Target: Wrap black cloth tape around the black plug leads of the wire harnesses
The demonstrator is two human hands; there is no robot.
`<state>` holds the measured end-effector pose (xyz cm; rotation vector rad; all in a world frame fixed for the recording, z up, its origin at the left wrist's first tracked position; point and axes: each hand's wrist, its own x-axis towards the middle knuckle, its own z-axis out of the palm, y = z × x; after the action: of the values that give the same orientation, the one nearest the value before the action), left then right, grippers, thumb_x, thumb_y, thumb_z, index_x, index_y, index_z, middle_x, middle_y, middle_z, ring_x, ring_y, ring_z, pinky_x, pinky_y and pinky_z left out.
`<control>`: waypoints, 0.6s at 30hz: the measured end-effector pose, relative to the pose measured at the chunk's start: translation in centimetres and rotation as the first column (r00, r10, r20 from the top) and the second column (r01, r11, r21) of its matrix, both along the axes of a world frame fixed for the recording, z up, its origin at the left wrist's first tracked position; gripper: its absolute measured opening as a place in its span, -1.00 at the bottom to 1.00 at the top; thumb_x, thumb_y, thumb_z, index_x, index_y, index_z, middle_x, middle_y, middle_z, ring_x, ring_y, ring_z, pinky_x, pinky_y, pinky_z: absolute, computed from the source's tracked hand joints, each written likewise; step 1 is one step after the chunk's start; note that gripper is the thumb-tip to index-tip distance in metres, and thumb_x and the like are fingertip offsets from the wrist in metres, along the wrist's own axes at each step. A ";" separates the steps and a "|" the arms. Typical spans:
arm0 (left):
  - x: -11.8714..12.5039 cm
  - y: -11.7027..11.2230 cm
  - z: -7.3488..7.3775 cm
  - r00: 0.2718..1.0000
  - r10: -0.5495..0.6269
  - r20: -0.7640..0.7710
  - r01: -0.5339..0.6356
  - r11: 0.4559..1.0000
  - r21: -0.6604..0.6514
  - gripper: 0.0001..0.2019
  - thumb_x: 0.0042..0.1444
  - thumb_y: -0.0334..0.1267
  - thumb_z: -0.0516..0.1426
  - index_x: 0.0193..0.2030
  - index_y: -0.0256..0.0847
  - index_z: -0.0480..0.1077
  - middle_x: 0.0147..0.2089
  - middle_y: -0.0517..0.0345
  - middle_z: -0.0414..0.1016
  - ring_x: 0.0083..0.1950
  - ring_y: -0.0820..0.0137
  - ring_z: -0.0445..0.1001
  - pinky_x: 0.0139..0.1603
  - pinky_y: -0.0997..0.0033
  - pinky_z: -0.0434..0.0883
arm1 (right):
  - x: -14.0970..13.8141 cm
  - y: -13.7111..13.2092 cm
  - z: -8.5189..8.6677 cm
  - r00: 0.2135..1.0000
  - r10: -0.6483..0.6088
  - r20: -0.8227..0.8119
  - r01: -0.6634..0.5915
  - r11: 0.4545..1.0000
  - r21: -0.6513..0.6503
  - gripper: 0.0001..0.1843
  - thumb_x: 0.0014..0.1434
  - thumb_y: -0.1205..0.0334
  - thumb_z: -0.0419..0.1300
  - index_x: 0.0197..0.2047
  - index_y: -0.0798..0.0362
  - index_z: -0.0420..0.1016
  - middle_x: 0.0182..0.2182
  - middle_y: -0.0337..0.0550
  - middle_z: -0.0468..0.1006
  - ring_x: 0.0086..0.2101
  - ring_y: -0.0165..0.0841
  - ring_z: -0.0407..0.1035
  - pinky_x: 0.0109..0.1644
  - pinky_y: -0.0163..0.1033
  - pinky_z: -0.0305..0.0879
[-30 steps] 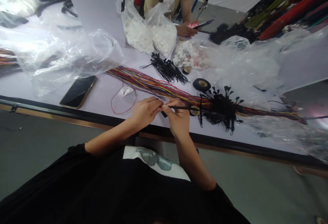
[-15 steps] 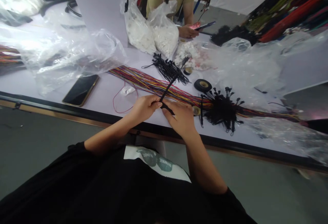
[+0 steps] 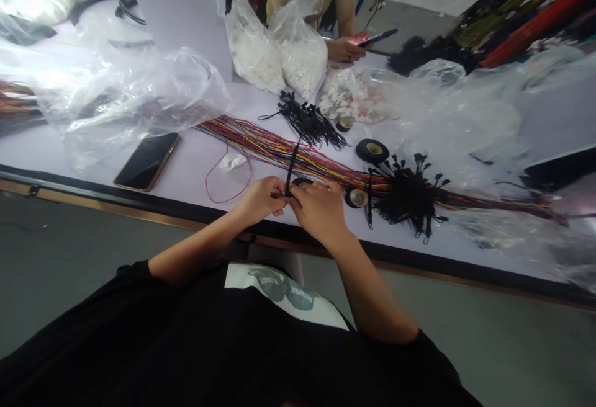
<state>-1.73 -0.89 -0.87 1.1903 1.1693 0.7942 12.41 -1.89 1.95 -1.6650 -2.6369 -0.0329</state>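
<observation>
My left hand [image 3: 264, 200] and my right hand [image 3: 322, 210] meet at the table's near edge, both closed on one thin black cable [image 3: 292, 168]. The cable's free part points up and away, over a long bundle of coloured wires [image 3: 242, 140]. Just behind the right fingers a black tape roll [image 3: 302, 181] shows in part. A roll with a pale core [image 3: 357, 198] lies to the right of that hand. Farther right, a heap of black connector leads [image 3: 405, 199] rests across the wires. Fingers hide the cable's lower end.
A phone [image 3: 147, 162] lies at left beside clear plastic sheeting [image 3: 139, 97]. Behind the wires are more black leads [image 3: 310, 123], a large black tape roll [image 3: 372, 151] and bags of white parts [image 3: 300, 59]. Across the table, a person's hand [image 3: 347, 49] holds a phone.
The black cable has swung from slanting up-right to nearly upright, and less of it stands out above my fingers. My right hand has shifted slightly left, uncovering more of the rolls.
</observation>
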 end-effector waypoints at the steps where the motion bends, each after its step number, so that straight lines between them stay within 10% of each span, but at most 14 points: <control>1: -0.1 0.0 -0.2 1.000 -0.001 -0.025 0.002 1.000 0.012 -0.85 -0.08 -0.46 0.14 -0.35 -0.27 0.25 -0.68 0.39 0.32 -0.64 0.58 0.35 -0.57 0.61 0.28 | 0.0 -0.1 -0.1 1.000 0.009 0.002 -0.009 1.000 0.022 -0.63 0.22 0.23 -0.07 0.02 0.03 0.41 -0.27 -0.02 0.59 -0.20 -0.19 0.34 -0.07 -0.05 -0.09; 8: -0.8 0.1 -0.8 0.958 -0.142 -0.248 0.164 0.984 0.074 -0.85 0.00 -0.33 0.07 -0.55 -0.28 0.26 -0.68 0.34 0.23 -0.65 0.58 0.28 -0.59 0.59 0.18 | 0.0 -0.5 -0.5 0.997 0.074 0.035 -0.076 0.995 0.063 -0.58 0.22 0.28 -0.08 0.11 0.12 0.35 -0.20 0.06 0.57 -0.16 -0.18 0.32 0.00 -0.03 -0.13; 18: 0.0 -0.4 -0.6 0.724 0.022 -0.689 0.314 0.879 0.358 -0.81 0.14 -0.31 -0.04 -0.35 -0.29 0.37 -0.35 0.00 0.48 -0.30 0.33 0.44 -0.27 0.38 0.31 | 0.4 0.5 -0.4 0.999 -0.042 0.019 0.043 0.996 -0.079 -0.67 0.21 0.14 -0.04 -0.12 -0.06 0.51 -0.28 -0.09 0.62 -0.24 -0.21 0.40 -0.17 -0.11 -0.05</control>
<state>-1.78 -1.31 -1.45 2.0695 1.4870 0.5134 12.80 -1.37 1.56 -1.7520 -2.6488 0.0585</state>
